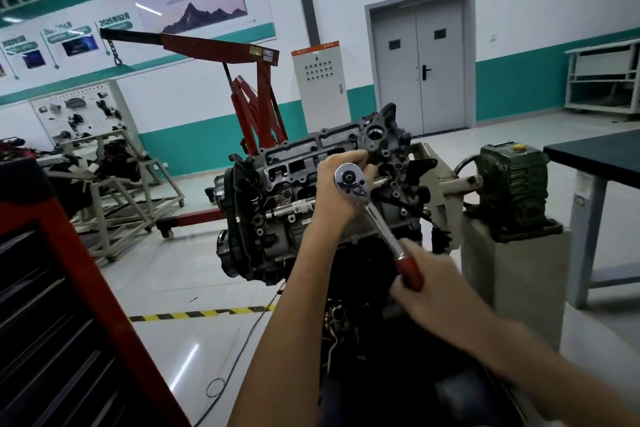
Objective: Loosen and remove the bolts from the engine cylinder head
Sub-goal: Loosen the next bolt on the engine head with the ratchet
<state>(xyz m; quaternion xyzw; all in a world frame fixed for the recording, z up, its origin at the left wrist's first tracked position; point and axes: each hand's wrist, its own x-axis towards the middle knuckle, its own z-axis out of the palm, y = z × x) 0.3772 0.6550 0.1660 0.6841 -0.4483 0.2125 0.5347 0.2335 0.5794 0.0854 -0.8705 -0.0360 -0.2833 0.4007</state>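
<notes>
The grey engine cylinder head (304, 163) sits on a stand, its face turned toward me. A chrome ratchet wrench (374, 215) with a red handle points at it; the ratchet head is near the head's right part. My left hand (337, 192) curls round the wrench's extension just behind the ratchet head, against the engine. My right hand (436, 282) grips the red handle lower down and looks blurred. The bolt under the socket is hidden by my left hand. A chrome shaft (292, 210) lies across the engine's middle.
A red tool cabinet (69, 305) stands at my left. A red engine crane (249, 94) is behind the engine. The green gearbox (516, 187) of the stand is at the right, beside a dark table (595, 152). Yellow-black tape (201, 314) and a cable cross the floor.
</notes>
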